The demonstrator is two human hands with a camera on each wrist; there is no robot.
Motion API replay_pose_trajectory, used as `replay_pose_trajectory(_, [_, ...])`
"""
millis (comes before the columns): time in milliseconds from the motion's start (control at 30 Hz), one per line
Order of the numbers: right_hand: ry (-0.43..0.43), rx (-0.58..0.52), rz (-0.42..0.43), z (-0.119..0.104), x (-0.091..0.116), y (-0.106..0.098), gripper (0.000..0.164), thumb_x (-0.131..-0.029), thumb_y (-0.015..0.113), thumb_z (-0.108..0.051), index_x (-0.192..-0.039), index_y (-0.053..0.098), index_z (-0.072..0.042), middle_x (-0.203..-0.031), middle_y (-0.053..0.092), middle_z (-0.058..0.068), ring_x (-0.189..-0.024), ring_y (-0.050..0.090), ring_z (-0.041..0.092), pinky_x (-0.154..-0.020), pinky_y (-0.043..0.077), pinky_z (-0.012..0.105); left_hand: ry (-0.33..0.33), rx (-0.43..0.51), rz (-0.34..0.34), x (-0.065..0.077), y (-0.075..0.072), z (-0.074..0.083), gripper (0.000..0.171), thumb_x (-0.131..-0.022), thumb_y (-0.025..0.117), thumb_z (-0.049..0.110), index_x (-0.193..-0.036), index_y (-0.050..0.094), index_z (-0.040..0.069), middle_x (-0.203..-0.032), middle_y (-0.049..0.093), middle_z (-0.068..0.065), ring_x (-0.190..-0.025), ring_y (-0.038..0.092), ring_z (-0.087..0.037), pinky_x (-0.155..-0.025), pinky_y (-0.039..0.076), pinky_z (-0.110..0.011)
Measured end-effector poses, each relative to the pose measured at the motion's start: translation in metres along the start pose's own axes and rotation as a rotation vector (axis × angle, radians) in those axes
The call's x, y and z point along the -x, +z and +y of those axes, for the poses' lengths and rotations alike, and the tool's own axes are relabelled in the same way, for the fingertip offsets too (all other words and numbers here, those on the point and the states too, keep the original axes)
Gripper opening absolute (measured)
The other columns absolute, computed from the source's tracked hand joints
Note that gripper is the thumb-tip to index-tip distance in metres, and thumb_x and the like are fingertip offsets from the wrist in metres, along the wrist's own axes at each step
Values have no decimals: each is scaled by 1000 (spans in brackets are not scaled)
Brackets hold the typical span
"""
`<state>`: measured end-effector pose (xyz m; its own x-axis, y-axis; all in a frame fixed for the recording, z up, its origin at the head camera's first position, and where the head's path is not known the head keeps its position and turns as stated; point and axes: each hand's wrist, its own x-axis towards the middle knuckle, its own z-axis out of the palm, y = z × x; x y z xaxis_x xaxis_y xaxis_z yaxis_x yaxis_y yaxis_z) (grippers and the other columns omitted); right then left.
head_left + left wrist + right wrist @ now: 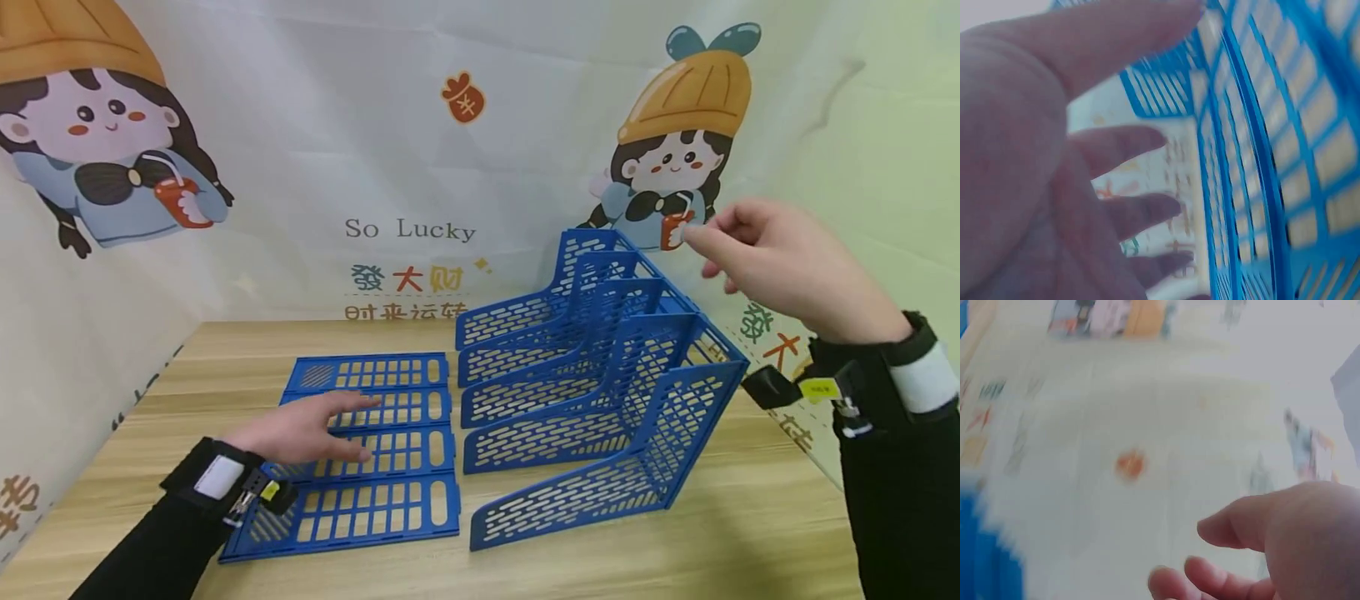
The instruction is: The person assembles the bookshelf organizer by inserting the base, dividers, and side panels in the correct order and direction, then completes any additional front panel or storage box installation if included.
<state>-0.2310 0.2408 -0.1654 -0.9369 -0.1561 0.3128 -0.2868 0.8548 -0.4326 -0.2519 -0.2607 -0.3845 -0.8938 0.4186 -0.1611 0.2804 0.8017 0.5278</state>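
Flat on the table lies a blue slotted plastic grid base (371, 508), made of several joined panels with oval holes at their right ends. My left hand (300, 429) is over its left part, fingers spread and straight; the left wrist view shows the fingers (1141, 215) beside the blue grid with nothing held. Right of the base stands a blue perforated file rack (660, 400), its upright dividers sloping down towards the left. Raised above the rack's back right side, my right hand (787, 258) has loosely bent fingers and holds nothing; the right wrist view shows its thumb (1235, 522) apart from the fingers.
A wood-grain table (600, 558) carries both blue pieces. Behind it hangs a pale printed cloth (315, 125) with cartoon figures and lettering, which also runs along the left and right sides. The rack's base edges come close to the grid base.
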Motion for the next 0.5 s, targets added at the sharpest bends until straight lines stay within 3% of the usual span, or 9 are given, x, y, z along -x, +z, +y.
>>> replay_pose_trajectory(133, [-143,67,6,-73,-18,9,44,-112,56,-52,-118,70,-10,-98,74,11,-84,67,27,-69,50,40,-118,-42,-34,-8,0,-15,115,-82,96,50,-173,35,14,-179,14,-35,-162,8,-68,-121,15,-90])
replay_pose_trajectory(267, [-192,160,-14,-132,-44,28,40,-112,54,-46,-115,71,-11,-94,68,8,-80,61,25,-69,48,39,-145,-75,-70,-8,6,-21,110,-84,94,53,-172,39,17,-180,11,-35,-159,1,-73,-117,9,-95])
replay_pose_trajectory(400, [-190,196,-54,-163,-86,58,41,-112,52,-39,-82,62,-12,-71,55,-1,-63,50,17,-65,43,33,-117,-114,-62,-11,9,-21,99,-92,84,58,-172,39,22,-180,8,-35,-156,-4,-76,-113,7,-97])
replay_pose_trajectory(500, [-156,180,-111,-165,-122,100,53,-113,53,-34,-64,47,-16,-56,39,-6,-51,38,13,-60,38,30,-103,-120,-43,-12,12,-21,95,-95,81,58,-172,39,24,-180,7,-36,-155,-4,-76,-114,7,-97])
